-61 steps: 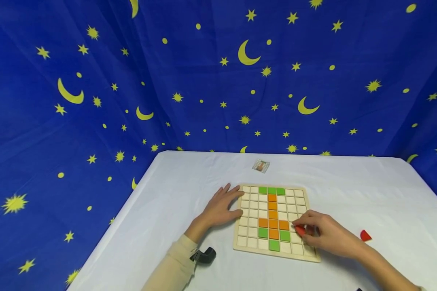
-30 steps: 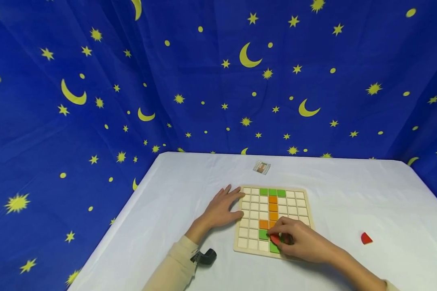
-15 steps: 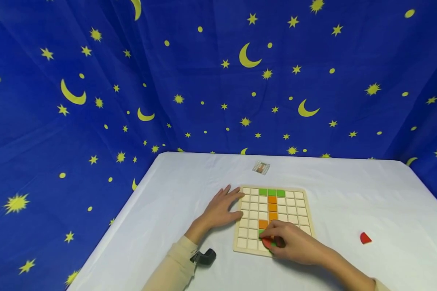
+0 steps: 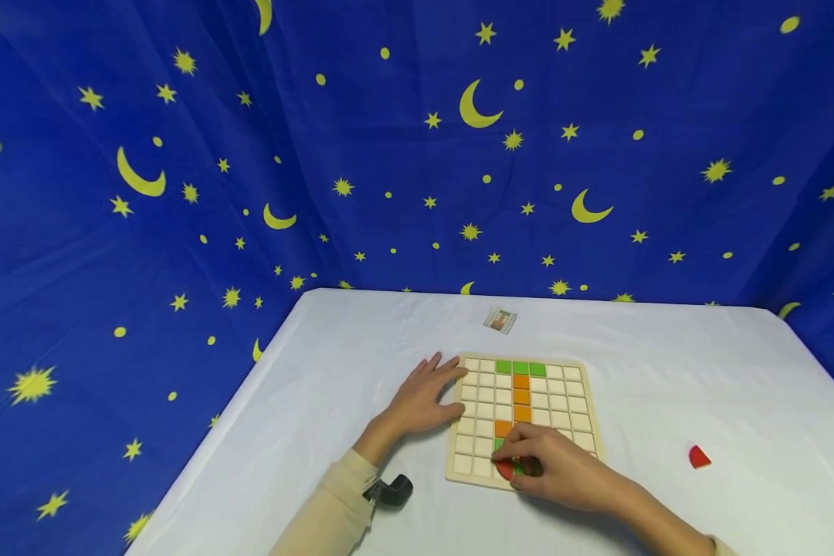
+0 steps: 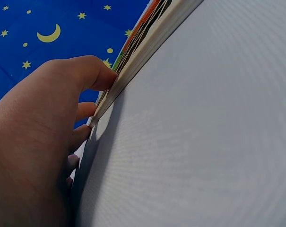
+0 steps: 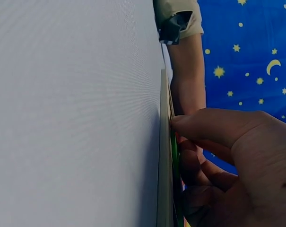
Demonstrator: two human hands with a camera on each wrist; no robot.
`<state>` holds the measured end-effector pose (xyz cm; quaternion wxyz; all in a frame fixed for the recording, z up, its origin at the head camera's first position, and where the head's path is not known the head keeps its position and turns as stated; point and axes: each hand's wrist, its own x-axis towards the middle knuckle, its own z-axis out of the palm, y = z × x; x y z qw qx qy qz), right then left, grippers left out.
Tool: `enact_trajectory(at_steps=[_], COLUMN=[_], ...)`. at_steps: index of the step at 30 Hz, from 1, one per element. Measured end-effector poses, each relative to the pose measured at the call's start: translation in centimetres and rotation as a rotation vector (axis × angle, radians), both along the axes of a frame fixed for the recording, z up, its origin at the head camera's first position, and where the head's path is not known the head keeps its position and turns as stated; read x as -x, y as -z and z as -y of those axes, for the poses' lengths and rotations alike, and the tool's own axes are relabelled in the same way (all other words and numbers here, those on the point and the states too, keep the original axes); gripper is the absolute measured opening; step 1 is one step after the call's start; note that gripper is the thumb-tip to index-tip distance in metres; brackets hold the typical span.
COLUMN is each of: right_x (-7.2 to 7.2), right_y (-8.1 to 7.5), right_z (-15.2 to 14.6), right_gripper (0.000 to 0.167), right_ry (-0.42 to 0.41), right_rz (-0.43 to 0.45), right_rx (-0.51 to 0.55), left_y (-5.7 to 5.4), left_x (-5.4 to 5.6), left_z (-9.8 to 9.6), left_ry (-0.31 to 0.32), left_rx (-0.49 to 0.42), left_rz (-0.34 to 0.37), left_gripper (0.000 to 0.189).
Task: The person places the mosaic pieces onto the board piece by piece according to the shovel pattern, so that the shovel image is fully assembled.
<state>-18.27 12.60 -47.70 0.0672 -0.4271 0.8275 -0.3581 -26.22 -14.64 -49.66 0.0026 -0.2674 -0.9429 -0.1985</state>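
A wooden grid board (image 4: 462, 484) lies on the table, its cells mostly cream. Green tiles (image 4: 520, 368) sit in its top row, with orange tiles (image 4: 522, 397) in a column beneath. My right hand (image 4: 563, 466) pinches a red, round-edged piece (image 4: 504, 469) over the bottom row, between thumb and fingers; whether it lies flat in a cell I cannot tell. That hand covers several lower tiles. My left hand (image 4: 420, 398) rests along the board's left edge, fingers spread and touching the rim. In the left wrist view its thumb (image 5: 102, 78) presses the board's side.
Another red piece (image 4: 699, 457), with one curved side, lies on the white tablecloth right of the board. Behind the board is a small card (image 4: 500, 320) printed with a grid pattern. A blue curtain (image 4: 389, 154) with stars and moons surrounds the table.
My right hand has carried the red piece leftward and down, from the board's right side to its bottom row. The left hand stays on the board's edge.
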Motion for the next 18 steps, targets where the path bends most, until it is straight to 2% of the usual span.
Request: enact_trajectory(at_steps=[12,18], right_x=[0.12,0.04], right_y=[0.06,-0.07], right_z=[-0.01,-0.05], right_gripper=[0.023,0.026], right_ry=[-0.025,0.001], right_rz=[-0.040,-0.024], right_rx=[0.026,0.004], left_y=[-0.03,-0.04], left_x=[-0.02,0.04], left_z=[-0.05,-0.07], left_ry=[0.002,0.000], left_rx=[0.007,0.014], left_rz=[-0.017,-0.016], left_gripper=[0.064,0.063])
